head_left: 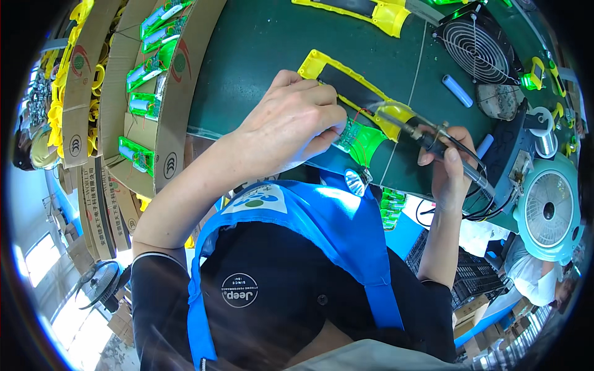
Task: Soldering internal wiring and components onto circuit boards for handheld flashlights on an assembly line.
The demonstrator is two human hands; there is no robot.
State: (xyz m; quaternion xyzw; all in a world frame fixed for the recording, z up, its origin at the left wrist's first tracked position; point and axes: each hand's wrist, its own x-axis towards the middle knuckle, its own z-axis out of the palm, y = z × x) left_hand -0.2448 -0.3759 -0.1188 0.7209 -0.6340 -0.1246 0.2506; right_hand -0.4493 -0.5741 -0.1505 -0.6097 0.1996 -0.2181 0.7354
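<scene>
While the right hand's fingers grip a soldering iron [432, 143], those of the left hand [296, 119] pinch a green circuit-board holder [370, 144].

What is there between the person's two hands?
In the head view: a green part with a circuit board, one end of the yellow frame, and the front of the pen-like tool that the right hand holds.

The table [247, 49] has a dark green top crossed by a thin pale line; on it lies a yellow casing with a dark inner panel [356, 90], and a second yellow casing [391, 18] at the far side. To the right lie a blue cylindrical cell [457, 91] and another blue cell [485, 146]; near these, a black fan with a round metal grille [475, 48] rests beside a pale, stained block [499, 102].
</scene>
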